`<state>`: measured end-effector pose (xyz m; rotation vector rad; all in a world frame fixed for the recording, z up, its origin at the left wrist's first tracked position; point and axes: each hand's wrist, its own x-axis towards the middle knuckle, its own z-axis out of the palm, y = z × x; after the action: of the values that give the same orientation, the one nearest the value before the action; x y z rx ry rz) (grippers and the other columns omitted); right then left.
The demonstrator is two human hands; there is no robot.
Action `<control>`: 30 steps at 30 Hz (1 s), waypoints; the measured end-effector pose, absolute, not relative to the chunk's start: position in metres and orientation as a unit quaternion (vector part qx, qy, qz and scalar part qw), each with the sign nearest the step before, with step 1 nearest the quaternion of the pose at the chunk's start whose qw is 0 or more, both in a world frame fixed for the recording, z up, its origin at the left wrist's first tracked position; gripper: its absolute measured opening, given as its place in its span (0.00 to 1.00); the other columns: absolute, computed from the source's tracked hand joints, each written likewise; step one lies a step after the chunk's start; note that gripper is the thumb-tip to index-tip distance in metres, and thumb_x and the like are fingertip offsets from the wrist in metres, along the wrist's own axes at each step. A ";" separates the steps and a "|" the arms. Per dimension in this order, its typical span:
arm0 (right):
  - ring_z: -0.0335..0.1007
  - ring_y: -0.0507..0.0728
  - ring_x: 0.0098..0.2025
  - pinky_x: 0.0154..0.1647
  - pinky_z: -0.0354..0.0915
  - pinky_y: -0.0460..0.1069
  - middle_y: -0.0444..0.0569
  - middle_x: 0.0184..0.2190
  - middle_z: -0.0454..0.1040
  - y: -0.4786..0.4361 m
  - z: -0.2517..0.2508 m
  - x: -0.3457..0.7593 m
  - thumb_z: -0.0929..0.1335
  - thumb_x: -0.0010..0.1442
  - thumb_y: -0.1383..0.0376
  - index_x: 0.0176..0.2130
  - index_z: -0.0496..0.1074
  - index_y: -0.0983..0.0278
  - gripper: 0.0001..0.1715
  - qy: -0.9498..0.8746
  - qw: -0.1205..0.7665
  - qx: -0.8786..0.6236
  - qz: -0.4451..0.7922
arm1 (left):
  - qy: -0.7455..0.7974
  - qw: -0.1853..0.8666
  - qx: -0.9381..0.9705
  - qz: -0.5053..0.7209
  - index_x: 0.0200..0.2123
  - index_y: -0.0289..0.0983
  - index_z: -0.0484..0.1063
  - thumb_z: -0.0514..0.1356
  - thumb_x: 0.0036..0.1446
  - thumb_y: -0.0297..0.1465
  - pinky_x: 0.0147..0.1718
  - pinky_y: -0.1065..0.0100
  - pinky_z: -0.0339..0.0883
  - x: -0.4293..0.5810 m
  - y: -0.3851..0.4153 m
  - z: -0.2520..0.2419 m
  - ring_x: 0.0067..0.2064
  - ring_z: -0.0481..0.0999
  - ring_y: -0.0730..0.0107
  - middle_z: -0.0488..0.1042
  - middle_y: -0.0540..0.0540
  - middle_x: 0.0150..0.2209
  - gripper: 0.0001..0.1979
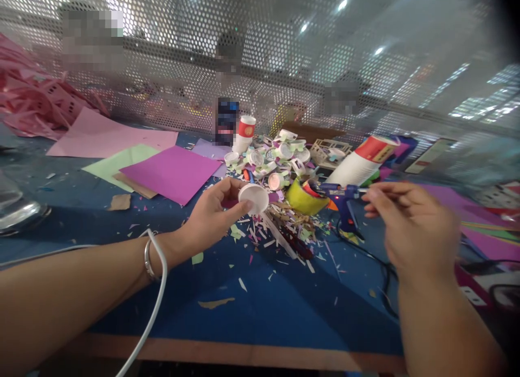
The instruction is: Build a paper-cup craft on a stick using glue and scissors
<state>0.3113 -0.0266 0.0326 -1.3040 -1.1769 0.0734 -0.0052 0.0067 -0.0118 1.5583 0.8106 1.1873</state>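
My left hand (217, 206) pinches a shallow white paper-cup bottom (254, 199) between thumb and fingers, its round opening tilted toward me. A purple strip (276, 197) shows just behind it. At the right, my slightly blurred right hand (414, 220) has its thumb and fingertips closed at the rear end of a blue glue gun (345, 201); whether they grip the body or a glue stick is unclear. The gun's nozzle points left, above a yellow tape roll (304, 198). Beyond my hands lies a heap of cut white cup pieces (280, 152).
Paper scraps (264, 241) litter the blue table (252, 306). Coloured sheets (170, 171) lie left, a stack of paper cups (361, 160) leans right. A black cord (385, 279) trails from the gun; a white cable (156, 301) crosses my left wrist. A perforated screen (174, 68) stands behind.
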 end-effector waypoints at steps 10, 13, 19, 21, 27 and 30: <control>0.72 0.56 0.35 0.42 0.70 0.54 0.47 0.35 0.78 -0.022 0.013 0.338 0.77 0.46 0.51 0.39 0.76 0.62 0.25 -0.495 0.555 -0.659 0.114 | 0.324 0.508 0.635 0.484 0.46 0.38 0.74 0.65 0.62 0.34 0.43 0.65 0.69 -0.007 0.005 -0.008 0.42 0.76 0.69 0.78 0.45 0.42 0.11; 0.75 0.60 0.40 0.46 0.70 0.56 0.51 0.38 0.81 -0.019 0.009 0.337 0.77 0.47 0.47 0.40 0.76 0.62 0.27 -0.521 0.498 -0.677 0.152 | 0.321 0.534 0.622 0.475 0.44 0.38 0.75 0.66 0.60 0.33 0.43 0.64 0.70 -0.007 0.005 -0.008 0.42 0.77 0.68 0.79 0.45 0.41 0.10; 0.77 0.64 0.43 0.46 0.70 0.56 0.53 0.41 0.83 -0.010 0.005 0.330 0.75 0.48 0.47 0.44 0.78 0.63 0.30 -0.560 0.412 -0.699 0.168 | 0.304 0.582 0.595 0.464 0.41 0.37 0.74 0.69 0.55 0.31 0.42 0.65 0.72 -0.004 0.005 -0.004 0.41 0.78 0.68 0.79 0.46 0.41 0.12; 0.77 0.66 0.44 0.46 0.69 0.56 0.52 0.41 0.83 -0.008 0.005 0.329 0.75 0.47 0.48 0.43 0.79 0.63 0.29 -0.567 0.395 -0.709 0.143 | 0.307 0.578 0.601 0.460 0.41 0.37 0.73 0.69 0.56 0.32 0.40 0.66 0.72 -0.003 0.006 -0.005 0.39 0.78 0.70 0.79 0.46 0.40 0.11; 0.71 0.63 0.30 0.32 0.61 0.53 0.50 0.23 0.76 -0.013 0.011 0.330 0.75 0.47 0.48 0.28 0.78 0.64 0.22 -0.545 0.359 -0.756 0.051 | 0.300 0.476 0.686 0.461 0.42 0.37 0.73 0.67 0.60 0.33 0.39 0.67 0.72 -0.007 0.007 -0.004 0.40 0.77 0.70 0.78 0.46 0.40 0.09; 0.68 0.61 0.27 0.29 0.58 0.52 0.49 0.21 0.73 -0.022 0.016 0.327 0.75 0.48 0.47 0.25 0.76 0.64 0.22 -0.525 0.370 -0.767 0.014 | 0.307 0.437 0.707 0.464 0.42 0.38 0.73 0.66 0.60 0.32 0.40 0.66 0.72 -0.010 0.007 -0.002 0.42 0.78 0.67 0.79 0.44 0.42 0.09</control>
<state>0.3269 -0.0220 0.0161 -1.9665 -1.3457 0.0348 -0.0099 0.0071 -0.0025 1.7588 0.7630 1.1535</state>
